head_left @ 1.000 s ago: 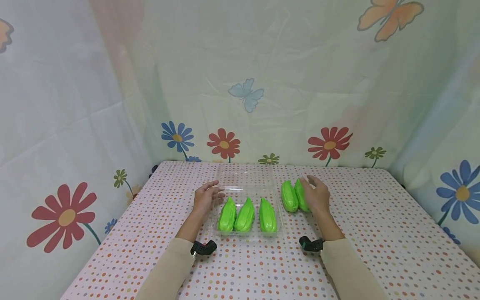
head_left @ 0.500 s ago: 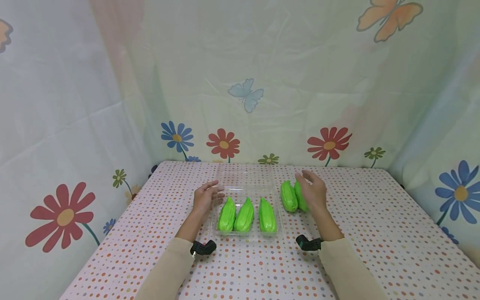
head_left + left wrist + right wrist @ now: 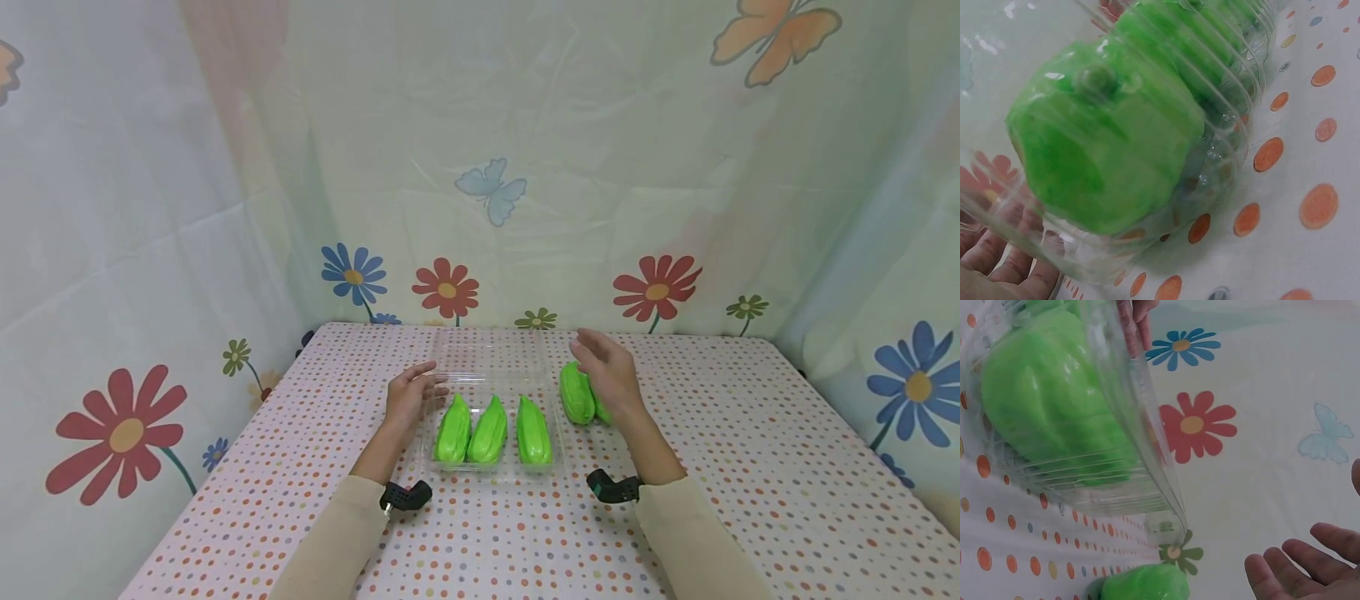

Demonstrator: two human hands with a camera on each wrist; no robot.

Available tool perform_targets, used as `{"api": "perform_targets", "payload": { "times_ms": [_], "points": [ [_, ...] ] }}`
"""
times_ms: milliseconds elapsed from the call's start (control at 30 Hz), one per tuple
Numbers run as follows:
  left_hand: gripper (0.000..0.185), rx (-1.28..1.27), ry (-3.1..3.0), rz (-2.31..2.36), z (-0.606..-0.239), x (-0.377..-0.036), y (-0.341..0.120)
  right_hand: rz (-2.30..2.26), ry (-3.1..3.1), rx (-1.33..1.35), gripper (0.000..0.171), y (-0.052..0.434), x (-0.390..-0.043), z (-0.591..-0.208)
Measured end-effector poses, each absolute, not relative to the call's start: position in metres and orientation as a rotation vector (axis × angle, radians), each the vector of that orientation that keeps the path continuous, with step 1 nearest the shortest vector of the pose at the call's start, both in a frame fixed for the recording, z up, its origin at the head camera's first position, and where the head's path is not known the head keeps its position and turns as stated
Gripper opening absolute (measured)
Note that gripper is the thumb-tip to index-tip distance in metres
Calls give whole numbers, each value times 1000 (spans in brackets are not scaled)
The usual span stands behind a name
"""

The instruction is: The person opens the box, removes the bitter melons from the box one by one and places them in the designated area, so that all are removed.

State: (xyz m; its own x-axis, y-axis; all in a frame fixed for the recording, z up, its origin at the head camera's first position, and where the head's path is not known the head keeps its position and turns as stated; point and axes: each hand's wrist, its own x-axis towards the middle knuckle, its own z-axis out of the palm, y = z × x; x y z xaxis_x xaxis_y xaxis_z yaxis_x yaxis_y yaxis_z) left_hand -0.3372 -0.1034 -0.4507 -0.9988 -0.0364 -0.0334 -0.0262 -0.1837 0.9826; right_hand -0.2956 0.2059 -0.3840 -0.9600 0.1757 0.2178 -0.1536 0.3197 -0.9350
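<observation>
Take the box as the clock's centre, with 12 at the far edge of the dotted, cloth-covered counter (image 3: 525, 542). The main change over the last second is the right hand (image 3: 607, 379): it has drifted toward 10 o'clock and now covers most of the outer loose gourd-like piece, a glossy bright-green ridged one (image 3: 602, 412). Its fingers are spread and slightly bent and grip nothing; the right wrist view shows them apart from the green piece below.

The inner loose gourd-like piece, of the same green and ridged shape (image 3: 576, 396), lies just beside the outer one, both between 2 and 3 o'clock of the clear plastic hinged-looking box (image 3: 510, 467). The box's clear ridged lid (image 3: 491, 354) is laid back at 12. Three more such pieces sit inside, tips toward 12: the left piece (image 3: 453, 433), the middle piece (image 3: 488, 433) close beside it, and the right piece (image 3: 534, 433) across a narrow gap.

The left hand (image 3: 407, 396) has stayed at about 10 o'clock, by the box's side, fingers loosely bent and holding nothing; whether they touch the plastic I cannot tell.

For the work, the shift seems to be positioning only: the count remains three in, two out, with the right hand now nearer the inner loose piece.
</observation>
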Motion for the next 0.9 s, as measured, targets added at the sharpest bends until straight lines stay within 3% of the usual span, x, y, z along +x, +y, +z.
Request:
{"api": "perform_targets", "payload": {
  "times_ms": [333,900],
  "points": [
    [44,74,-2004,-2397,-452,-337,-104,1746,-2404,186,62,191,-284,-375],
    [44,87,-2000,-2398,-452,-338,-103,1851,-2640,124,70,164,-271,-368]
  ]
}}
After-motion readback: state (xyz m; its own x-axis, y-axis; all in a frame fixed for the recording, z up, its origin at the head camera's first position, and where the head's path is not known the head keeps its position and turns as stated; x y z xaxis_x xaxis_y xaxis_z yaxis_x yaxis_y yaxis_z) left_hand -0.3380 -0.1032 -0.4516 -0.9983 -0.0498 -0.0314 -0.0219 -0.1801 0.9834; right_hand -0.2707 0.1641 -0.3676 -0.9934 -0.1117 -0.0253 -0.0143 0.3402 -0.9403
